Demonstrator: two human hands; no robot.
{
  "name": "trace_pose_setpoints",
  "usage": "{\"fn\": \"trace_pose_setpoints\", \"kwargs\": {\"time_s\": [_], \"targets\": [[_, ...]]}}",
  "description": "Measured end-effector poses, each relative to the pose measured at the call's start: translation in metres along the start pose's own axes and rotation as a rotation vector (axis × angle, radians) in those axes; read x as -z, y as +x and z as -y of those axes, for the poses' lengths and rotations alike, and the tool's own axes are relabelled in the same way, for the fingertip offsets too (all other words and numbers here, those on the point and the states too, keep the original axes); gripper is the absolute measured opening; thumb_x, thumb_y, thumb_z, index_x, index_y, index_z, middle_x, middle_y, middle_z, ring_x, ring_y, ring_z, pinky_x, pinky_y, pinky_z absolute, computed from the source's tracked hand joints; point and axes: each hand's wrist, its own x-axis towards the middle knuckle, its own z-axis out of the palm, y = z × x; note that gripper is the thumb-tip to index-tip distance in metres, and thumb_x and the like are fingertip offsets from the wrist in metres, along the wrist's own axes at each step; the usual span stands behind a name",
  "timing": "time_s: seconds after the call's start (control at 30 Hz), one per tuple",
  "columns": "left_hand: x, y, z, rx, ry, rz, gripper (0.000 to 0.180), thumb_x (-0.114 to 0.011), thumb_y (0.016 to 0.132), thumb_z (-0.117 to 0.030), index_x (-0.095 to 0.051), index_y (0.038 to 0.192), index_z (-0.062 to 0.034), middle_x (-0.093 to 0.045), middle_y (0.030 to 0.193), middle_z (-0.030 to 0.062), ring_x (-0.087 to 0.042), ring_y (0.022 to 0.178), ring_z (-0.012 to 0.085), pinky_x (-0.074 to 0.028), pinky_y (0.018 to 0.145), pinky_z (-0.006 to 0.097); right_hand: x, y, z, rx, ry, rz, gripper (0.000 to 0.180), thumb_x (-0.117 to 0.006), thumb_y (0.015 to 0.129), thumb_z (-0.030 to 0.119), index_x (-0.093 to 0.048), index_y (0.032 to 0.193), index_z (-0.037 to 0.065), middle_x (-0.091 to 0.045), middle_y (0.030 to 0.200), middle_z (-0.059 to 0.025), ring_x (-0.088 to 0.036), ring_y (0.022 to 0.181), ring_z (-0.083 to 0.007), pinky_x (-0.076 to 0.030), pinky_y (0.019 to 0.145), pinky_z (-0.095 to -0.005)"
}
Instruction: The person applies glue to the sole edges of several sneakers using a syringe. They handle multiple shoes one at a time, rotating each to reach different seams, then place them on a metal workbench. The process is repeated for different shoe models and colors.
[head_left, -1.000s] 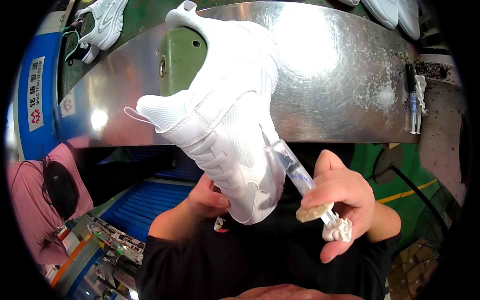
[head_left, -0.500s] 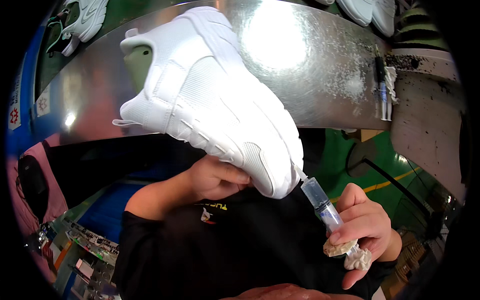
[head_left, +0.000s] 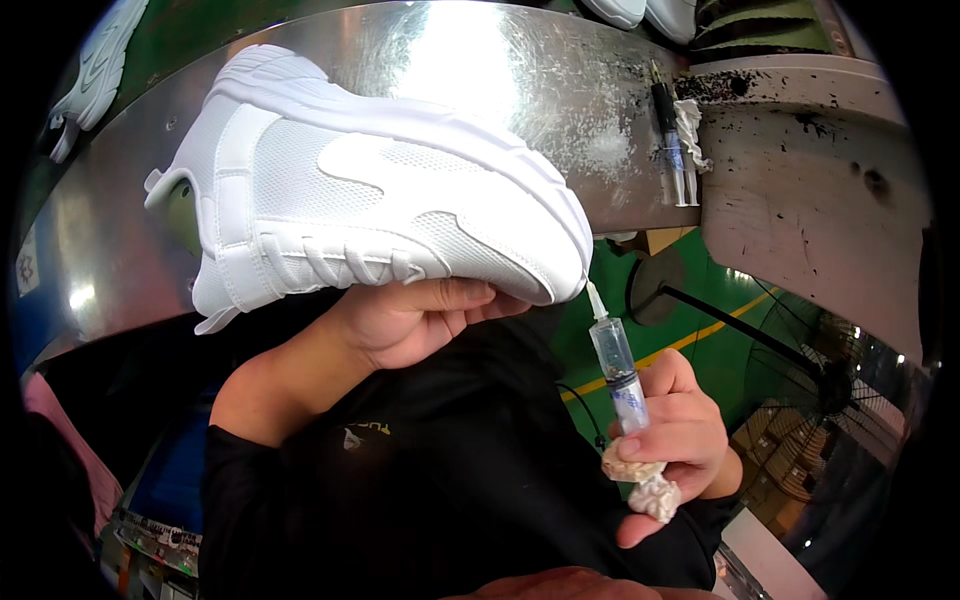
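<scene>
A white sneaker (head_left: pixel 330 190) lies on its side in the air, sole away from me and laces toward me, its toe pointing right. My left hand (head_left: pixel 420 315) grips it from below near the toe and laces; some fingers are hidden behind the shoe. In my right hand (head_left: pixel 672 430) is a clear syringe (head_left: pixel 622 375) with a white tapered tip, held nearly upright. Its tip touches or nearly touches the seam between toe and sole. Crumpled whitish wrapping (head_left: pixel 640 478) covers the syringe's flange and plunger end, where my fingers and thumb press.
Beyond the shoe runs a shiny metal tabletop (head_left: pixel 560 90) with whitish residue. A second syringe (head_left: pixel 675 150) with dark contents lies there beside crumpled white material (head_left: pixel 692 135). At right stands a stained pale machine surface (head_left: pixel 800 180); below it is a black fan (head_left: pixel 800 420). More white shoes (head_left: pixel 615 10) sit farther back.
The shoe has turned so that it lies more level, its heel lower and farther left. My right hand and the syringe have shifted left, and the syringe stands more upright at the toe.
</scene>
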Motion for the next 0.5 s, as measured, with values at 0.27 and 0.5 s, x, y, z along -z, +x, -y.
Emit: {"fn": "trace_pose_setpoints", "kwargs": {"time_s": [0.27, 0.5], "targets": [[-0.009, 0.015, -0.005, -0.047, 0.009, -0.029, 0.03, -0.058, 0.087, -0.002, -0.057, 0.117, -0.0057, -0.061, 0.114, 0.0081, -0.057, 0.108, 0.0208, -0.046, 0.096, 0.037, -0.02, 0.009, -0.006, 0.091, -0.274, -0.091, 0.051, -0.08, 0.066, 0.044, -0.064, 0.097, 0.007, -0.063, 0.075, 0.0024, -0.033, 0.052, -0.0129, -0.026, 0.054, -0.0273], [-0.02, 0.016, -0.008, -0.051, -0.007, -0.038, 0.028, -0.06, 0.087, -0.004, -0.058, 0.115, -0.005, -0.062, 0.111, 0.0077, -0.06, 0.104, 0.0185, -0.052, 0.087, 0.031, -0.034, 0.015, -0.015, 0.186, -0.479, -0.116, 0.038, -0.078, 0.068, 0.035, -0.065, 0.092, 0.009, -0.06, 0.072, 0.0063, -0.032, 0.051, -0.0112, -0.025, 0.051, -0.0253]]}}
